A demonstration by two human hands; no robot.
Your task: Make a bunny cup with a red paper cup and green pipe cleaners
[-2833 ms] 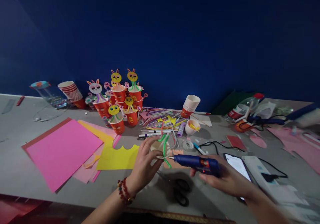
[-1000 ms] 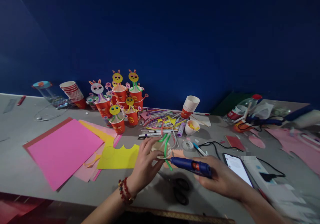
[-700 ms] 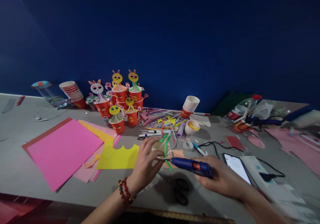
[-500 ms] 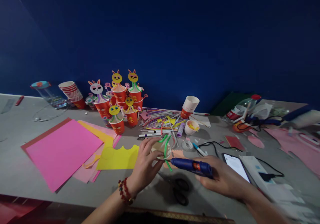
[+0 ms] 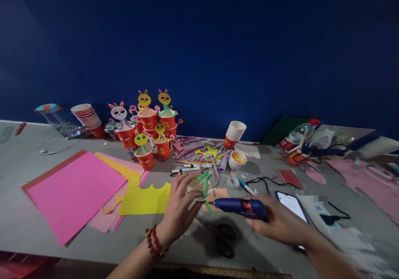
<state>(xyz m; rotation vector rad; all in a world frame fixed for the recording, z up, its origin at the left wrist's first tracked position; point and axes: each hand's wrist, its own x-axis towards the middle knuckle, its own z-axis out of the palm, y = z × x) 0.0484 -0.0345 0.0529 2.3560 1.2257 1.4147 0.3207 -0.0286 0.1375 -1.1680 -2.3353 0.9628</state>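
Note:
My left hand (image 5: pixel 182 202) is closed around a paper cup (image 5: pixel 195 184), tilted so its pale rim faces me. Green bent straws (image 5: pixel 206 186) stick out of the cup, and one end hangs below the rim. In my right hand (image 5: pixel 274 221) is a dark blue glue gun (image 5: pixel 241 207), its nozzle pointing left and close to the cup's rim and the green straw end. Whether the nozzle touches them I cannot tell. Black-handled scissors (image 5: pixel 225 239) lie on the table beneath the glue gun, with their blades partly in shadow.
Red cups with paper rabbit faces (image 5: pixel 145 156) stand at the back left. Pink paper (image 5: pixel 77 194) and yellow paper (image 5: pixel 143 200) lie left. Behind my hands are a heap of straws (image 5: pixel 193 148), a cup of yellow scraps (image 5: pixel 237 160) and tape (image 5: pixel 232 182). A phone (image 5: pixel 291 208) and black cable (image 5: pixel 268 181) lie right.
The view has shifted slightly. The glue gun's nozzle sits a little lower relative to the cup, near the hanging straw end. Both hands keep their holds.

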